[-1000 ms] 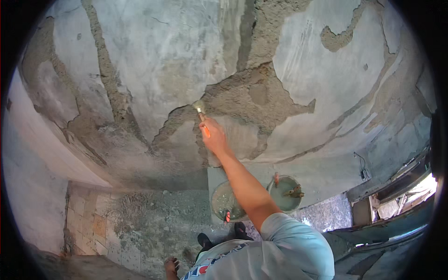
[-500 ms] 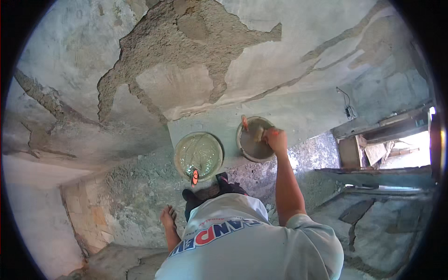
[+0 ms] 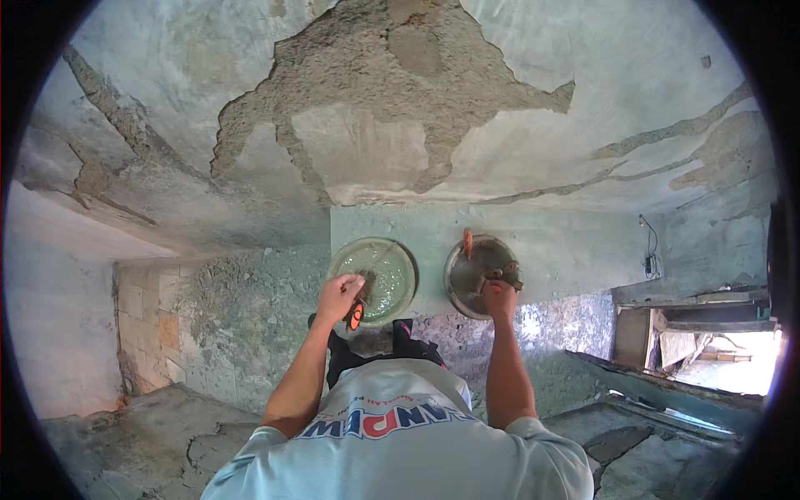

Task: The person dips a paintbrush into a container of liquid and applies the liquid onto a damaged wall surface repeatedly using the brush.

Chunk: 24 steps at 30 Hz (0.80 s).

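Note:
Two round tubs stand side by side on a pale ledge. The left tub [image 3: 408, 258] holds wet, light grey-green mortar. At its near rim sits a hand tool with an orange-and-black handle [image 3: 356, 316]. My left hand [image 3: 340, 296] is over that rim, right beside the handle, fingers slightly curled and the handle outside the palm. The right tub [image 3: 451, 287] has a dark, watery-looking content. Over its near right part, my right hand [image 3: 500, 297] is closed round a brush [image 3: 508, 273], its bristles brownish and partly hidden. An orange-red handle [image 3: 468, 242] rests on that tub's far rim.
Ahead rises a wall with plaster broken away in a large rough patch [image 3: 367, 83]. A cable [image 3: 650, 250] hangs at the ledge's right end. At right lie wooden boards [image 3: 637, 337] by a bright opening. The floor [image 3: 242, 333] is rough and stained.
My left hand has come up from beside my body to the left tub's near rim. My right hand stays at the right tub with the brush, now turned differently. The view has shifted.

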### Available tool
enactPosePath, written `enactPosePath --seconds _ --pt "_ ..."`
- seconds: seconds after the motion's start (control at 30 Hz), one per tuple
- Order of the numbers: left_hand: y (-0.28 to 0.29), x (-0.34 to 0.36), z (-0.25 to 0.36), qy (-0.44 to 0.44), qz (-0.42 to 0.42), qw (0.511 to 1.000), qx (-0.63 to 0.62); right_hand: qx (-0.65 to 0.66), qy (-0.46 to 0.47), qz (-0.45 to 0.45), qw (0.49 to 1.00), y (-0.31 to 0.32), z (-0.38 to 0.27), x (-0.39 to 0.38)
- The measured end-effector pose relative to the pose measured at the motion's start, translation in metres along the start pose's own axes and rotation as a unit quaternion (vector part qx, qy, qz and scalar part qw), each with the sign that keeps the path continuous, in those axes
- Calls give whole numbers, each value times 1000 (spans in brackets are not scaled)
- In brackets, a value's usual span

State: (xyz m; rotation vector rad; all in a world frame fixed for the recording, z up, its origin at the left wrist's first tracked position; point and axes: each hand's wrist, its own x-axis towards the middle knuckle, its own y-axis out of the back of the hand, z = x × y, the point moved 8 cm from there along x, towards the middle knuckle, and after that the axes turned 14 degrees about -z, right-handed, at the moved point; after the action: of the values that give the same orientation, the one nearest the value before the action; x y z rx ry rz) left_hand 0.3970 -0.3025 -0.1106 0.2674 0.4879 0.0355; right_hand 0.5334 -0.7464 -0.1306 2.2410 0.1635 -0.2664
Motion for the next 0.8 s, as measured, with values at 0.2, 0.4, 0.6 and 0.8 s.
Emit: enactPosePath --seconds 0.2,0.4,0.6,0.8 --pt "-17 13 38 -36 -27 996 79 166 -49 38 984 -2 27 -26" --pt "-18 25 70 -73 -44 975 205 223 -40 82 970 -2 29 -35" --pt "6 18 63 -39 -102 965 239 111 22 114 987 26 -18 -47" --pt "-41 -42 60 -243 -59 919 305 -5 118 111 987 34 -63 -65"
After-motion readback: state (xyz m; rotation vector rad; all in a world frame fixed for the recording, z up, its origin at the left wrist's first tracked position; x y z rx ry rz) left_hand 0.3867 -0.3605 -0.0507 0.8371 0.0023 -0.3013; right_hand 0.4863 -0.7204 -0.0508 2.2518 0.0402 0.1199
